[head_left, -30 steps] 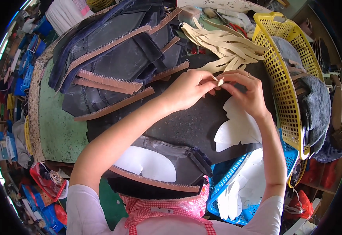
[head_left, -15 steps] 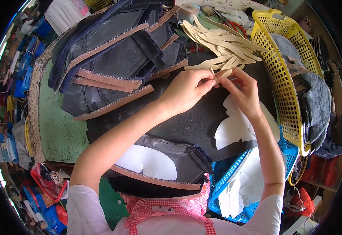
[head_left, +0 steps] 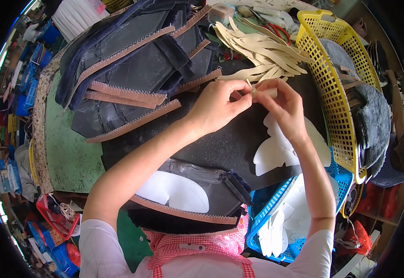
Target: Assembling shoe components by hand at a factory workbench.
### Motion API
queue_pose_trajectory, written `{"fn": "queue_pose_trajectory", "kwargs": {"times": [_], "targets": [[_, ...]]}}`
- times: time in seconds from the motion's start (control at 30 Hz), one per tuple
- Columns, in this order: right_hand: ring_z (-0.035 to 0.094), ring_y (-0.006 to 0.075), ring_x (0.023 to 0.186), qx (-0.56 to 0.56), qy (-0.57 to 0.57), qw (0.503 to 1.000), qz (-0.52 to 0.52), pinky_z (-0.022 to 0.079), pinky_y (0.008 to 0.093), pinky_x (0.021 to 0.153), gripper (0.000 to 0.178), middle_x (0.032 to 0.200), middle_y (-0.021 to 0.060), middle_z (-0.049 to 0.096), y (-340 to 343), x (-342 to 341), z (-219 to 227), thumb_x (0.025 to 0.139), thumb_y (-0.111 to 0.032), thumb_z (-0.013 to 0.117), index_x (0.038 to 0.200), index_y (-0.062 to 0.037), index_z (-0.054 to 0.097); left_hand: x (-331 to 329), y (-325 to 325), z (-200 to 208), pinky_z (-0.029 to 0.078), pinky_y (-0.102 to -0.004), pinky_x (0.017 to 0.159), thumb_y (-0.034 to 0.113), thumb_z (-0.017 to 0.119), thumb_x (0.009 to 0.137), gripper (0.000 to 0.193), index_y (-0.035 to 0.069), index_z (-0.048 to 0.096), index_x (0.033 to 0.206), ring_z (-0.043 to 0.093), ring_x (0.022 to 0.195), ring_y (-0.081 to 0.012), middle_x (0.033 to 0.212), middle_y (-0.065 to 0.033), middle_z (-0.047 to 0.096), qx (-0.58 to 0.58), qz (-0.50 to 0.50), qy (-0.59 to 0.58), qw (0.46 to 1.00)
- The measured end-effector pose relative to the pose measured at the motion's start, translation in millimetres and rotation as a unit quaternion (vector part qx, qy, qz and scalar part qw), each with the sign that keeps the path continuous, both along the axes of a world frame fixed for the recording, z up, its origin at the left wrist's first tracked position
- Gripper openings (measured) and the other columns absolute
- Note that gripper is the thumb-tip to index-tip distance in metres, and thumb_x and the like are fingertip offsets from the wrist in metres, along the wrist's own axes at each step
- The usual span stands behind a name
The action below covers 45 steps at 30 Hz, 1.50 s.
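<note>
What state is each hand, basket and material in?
Left hand: pinching a cream piece
Right hand: pinching the same piece
Cream piece: held, partly hidden
Cream strips: heaped loosely
Dark panels: piled, overlapping
White cutouts: lying on dark sheet
Yellow basket: loaded with grey pieces
Blue basket: holding white pieces

1. We are seeing cream on the small piece (head_left: 271, 93) between our fingers (head_left: 237, 85) and on the strips (head_left: 260, 51) beyond them.
2. Left of our fingers, charcoal panels (head_left: 142, 60) are showing white-zigzagged brown edging (head_left: 135, 122).
3. Nearer than our fingers, cut-outs (head_left: 278, 150) are showing white, our apron (head_left: 172, 248) pinkish-red checks.
4. Right of our fingers, a basket (head_left: 332, 109) is showing yellow.
</note>
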State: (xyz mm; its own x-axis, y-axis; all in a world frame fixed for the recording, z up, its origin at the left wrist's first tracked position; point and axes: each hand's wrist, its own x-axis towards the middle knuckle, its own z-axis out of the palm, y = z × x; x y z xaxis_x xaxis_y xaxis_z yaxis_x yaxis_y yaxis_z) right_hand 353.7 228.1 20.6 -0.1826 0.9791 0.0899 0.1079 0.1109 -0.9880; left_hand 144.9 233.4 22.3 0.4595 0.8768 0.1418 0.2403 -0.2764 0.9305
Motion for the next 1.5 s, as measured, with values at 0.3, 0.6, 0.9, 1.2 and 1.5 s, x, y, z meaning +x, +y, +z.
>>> {"fn": "queue_pose_trajectory", "kwargs": {"times": [0.3, 0.6, 0.9, 1.2, 1.5], "targets": [[0.071, 0.0115, 0.087, 0.05, -0.076, 0.996, -0.012, 0.059, 0.0257, 0.078, 0.009, 0.102, 0.0075, 0.074, -8.7, 4.7, 11.1, 0.091, -0.003, 0.071, 0.099, 0.0033, 0.071, 4.2, -10.5, 0.3, 0.053, -0.0236, 0.066, 0.014, 0.066, 0.097, 0.018, -0.002, 0.07, 0.103, 0.065, 0.074, -0.0064, 0.089, -0.0054, 0.073, 0.031, 0.024, 0.007, 0.999], [0.072, 0.012, 0.087, 0.124, -0.093, 0.986, -0.06, 0.06, 0.0271, 0.075, 0.012, 0.102, 0.0092, 0.074, -21.5, -5.9, 5.5, 0.088, 0.0, 0.074, 0.099, 0.003, 0.07, 4.3, -6.5, 3.2, 0.044, -0.0186, 0.051, 0.026, 0.056, 0.105, 0.03, 0.002, 0.073, 0.113, 0.058, 0.062, -0.0043, 0.094, -0.0044, 0.074, -0.167, -0.057, -0.068, 0.982], [0.073, 0.0118, 0.083, 0.058, -0.161, 0.983, -0.07, 0.058, 0.0243, 0.074, 0.015, 0.088, 0.008, 0.076, -24.7, 0.4, 14.0, 0.091, -0.005, 0.073, 0.105, 0.0016, 0.075, 6.5, -14.0, 4.9, 0.048, -0.0212, 0.052, 0.012, 0.059, 0.103, 0.025, -0.002, 0.068, 0.12, 0.057, 0.056, -0.0058, 0.087, -0.0069, 0.074, -0.145, -0.034, -0.015, 0.989], [0.074, 0.0129, 0.083, 0.034, -0.194, 0.98, -0.028, 0.059, 0.0261, 0.074, 0.017, 0.089, 0.0091, 0.076, -23.2, 1.7, 24.1, 0.09, -0.006, 0.074, 0.105, 0.0028, 0.074, 3.4, -14.9, 12.2, 0.045, -0.0208, 0.051, 0.01, 0.058, 0.102, 0.024, -0.002, 0.067, 0.121, 0.056, 0.054, -0.0054, 0.085, -0.0074, 0.073, -0.126, -0.033, 0.025, 0.991], [0.074, 0.0137, 0.081, 0.088, -0.227, 0.97, -0.019, 0.059, 0.027, 0.077, 0.013, 0.088, 0.0111, 0.076, -24.8, -5.0, 23.9, 0.09, -0.002, 0.072, 0.102, 0.0032, 0.073, 2.0, -12.9, 10.4, 0.044, -0.0213, 0.05, 0.01, 0.058, 0.102, 0.022, -0.002, 0.069, 0.118, 0.055, 0.054, -0.0053, 0.083, -0.0056, 0.072, -0.14, -0.043, 0.013, 0.989]]}}
